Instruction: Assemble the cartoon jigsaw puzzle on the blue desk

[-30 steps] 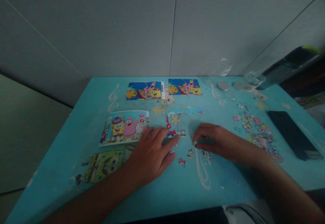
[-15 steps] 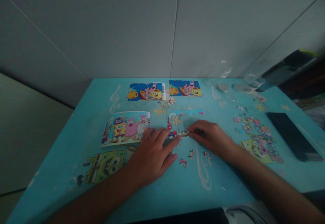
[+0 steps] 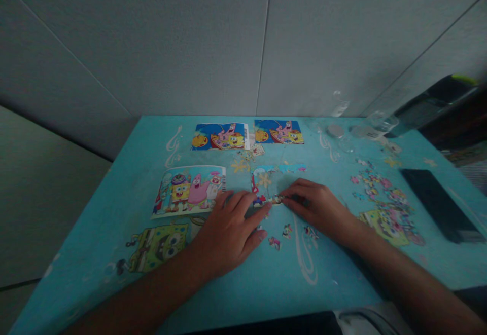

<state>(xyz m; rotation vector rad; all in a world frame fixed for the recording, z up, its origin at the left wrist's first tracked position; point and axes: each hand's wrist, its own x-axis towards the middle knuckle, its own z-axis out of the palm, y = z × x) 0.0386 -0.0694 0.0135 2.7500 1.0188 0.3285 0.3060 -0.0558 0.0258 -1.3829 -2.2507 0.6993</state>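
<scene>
Loose pieces (image 3: 287, 230) are scattered at lower centre. The left hand (image 3: 232, 231) is laid, fingers spread, by the bottom row of a partly built puzzle (image 3: 259, 200), mid-frame; at that row's right end, a small piece (image 3: 280, 199) is pinched by the right hand (image 3: 312, 203). Two blue pictures (image 3: 219, 137) are placed beyond, above centre.

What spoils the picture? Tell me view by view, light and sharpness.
Head view: dim, muted light across the tabletop; head view: soft shadow beside the right forearm; head view: loose puzzle pieces too soft to read clearly; head view: the clear container fades into its background.
</scene>
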